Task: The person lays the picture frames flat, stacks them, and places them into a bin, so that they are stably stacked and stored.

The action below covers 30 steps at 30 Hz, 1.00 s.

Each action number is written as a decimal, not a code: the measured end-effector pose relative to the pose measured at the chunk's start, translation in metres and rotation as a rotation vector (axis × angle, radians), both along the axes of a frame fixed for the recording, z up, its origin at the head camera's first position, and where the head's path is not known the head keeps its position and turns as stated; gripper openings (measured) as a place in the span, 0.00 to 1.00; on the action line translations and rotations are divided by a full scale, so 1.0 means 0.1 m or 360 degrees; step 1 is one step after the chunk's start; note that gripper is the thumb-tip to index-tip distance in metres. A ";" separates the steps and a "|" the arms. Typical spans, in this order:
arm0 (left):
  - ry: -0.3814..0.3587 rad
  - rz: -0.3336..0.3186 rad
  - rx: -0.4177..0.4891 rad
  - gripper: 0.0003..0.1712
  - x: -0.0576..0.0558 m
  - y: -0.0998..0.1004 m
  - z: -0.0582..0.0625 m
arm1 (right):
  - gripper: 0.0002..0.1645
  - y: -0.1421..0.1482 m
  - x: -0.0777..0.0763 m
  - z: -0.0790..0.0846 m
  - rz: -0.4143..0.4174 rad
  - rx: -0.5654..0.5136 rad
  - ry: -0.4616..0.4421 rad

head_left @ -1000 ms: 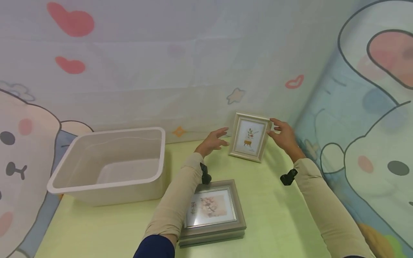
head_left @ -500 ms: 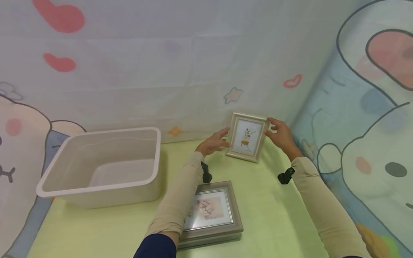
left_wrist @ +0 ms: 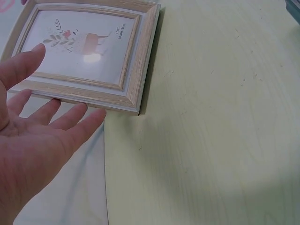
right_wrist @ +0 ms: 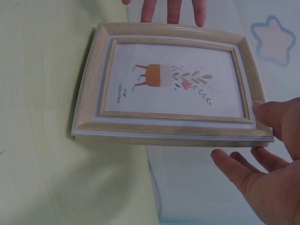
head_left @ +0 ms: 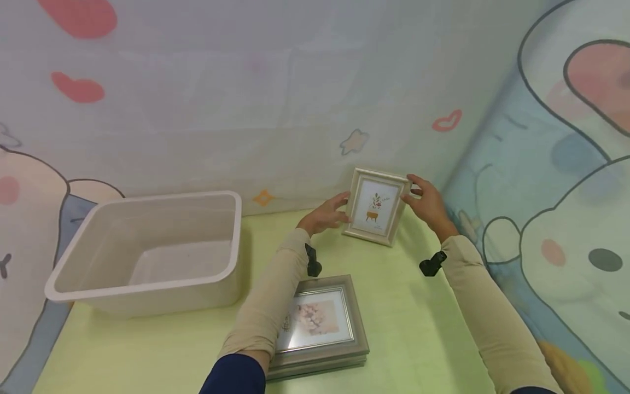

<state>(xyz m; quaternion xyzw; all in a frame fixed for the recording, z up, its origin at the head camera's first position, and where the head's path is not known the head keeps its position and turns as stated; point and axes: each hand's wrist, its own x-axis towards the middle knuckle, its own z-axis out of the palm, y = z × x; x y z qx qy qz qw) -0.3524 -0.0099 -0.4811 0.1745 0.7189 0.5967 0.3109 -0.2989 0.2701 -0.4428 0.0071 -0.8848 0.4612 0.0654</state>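
Note:
A small cream wood-grain picture frame [head_left: 376, 207] with a plant print stands upright, leaning slightly back, on the table near the back wall. My right hand [head_left: 430, 206] pinches its upper right corner; in the right wrist view the thumb [right_wrist: 269, 115] lies on the front face and the fingers are at the side edge. At the opposite side, my left hand [head_left: 322, 214] has its fingers extended against the left edge. The left wrist view shows the left thumb [left_wrist: 28, 63] raised in front of the picture, apart from the fingers.
Stacked larger grey-brown picture frames [head_left: 325, 323] lie near the front, partly under my left forearm. A deep beige plastic bin [head_left: 147, 290] stands at the left. Printed cloth walls [head_left: 221, 109] border the pale green table [head_left: 403, 328] at the back and sides.
My left fingers have come closer to the small frame's left edge. The right hand stays at its upper right corner. The view has shifted slightly; the frame itself stands much as before.

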 end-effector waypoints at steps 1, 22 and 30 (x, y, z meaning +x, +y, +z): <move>-0.0012 0.0006 0.0007 0.49 0.01 0.01 0.01 | 0.38 0.00 0.00 0.00 -0.0001 -0.0016 -0.0007; -0.0213 0.0017 0.0097 0.38 0.10 -0.01 0.04 | 0.29 -0.02 0.05 -0.12 -0.0037 -0.0249 0.0075; -0.0253 0.0027 0.0156 0.39 0.11 -0.01 -0.01 | 0.28 -0.01 0.08 -0.13 -0.0065 -0.0265 0.0062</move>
